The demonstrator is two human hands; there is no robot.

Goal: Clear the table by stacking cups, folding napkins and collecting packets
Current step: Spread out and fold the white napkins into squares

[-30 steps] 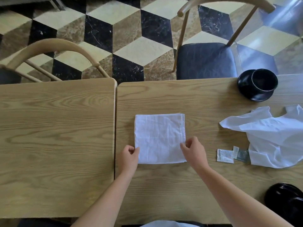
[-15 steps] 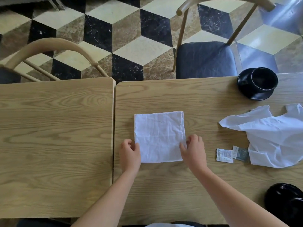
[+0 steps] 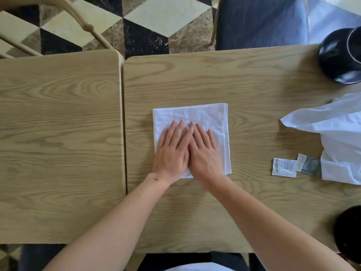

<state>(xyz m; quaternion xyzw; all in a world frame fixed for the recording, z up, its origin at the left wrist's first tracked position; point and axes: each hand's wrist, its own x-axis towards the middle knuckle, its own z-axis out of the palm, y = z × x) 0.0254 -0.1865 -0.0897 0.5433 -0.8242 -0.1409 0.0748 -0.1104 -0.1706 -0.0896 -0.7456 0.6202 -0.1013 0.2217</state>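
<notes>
While the folded white cloth napkin (image 3: 207, 118) lies square on the right-hand light wooden table (image 3: 244, 79), the left hand (image 3: 172, 151) and right hand (image 3: 204, 153) press it, fingers straight. Two small paper packets (image 3: 285, 167) and a crumpled white napkin (image 3: 340, 137) lie rightward.

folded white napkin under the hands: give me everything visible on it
The folded napkin is white woven cloth, a near-square with stitched hems and layered edges showing along its right side. It lies flat, faintly creased, on the right-hand wooden table. The left hand and right hand press on it, palms down, fingers straight.
</notes>
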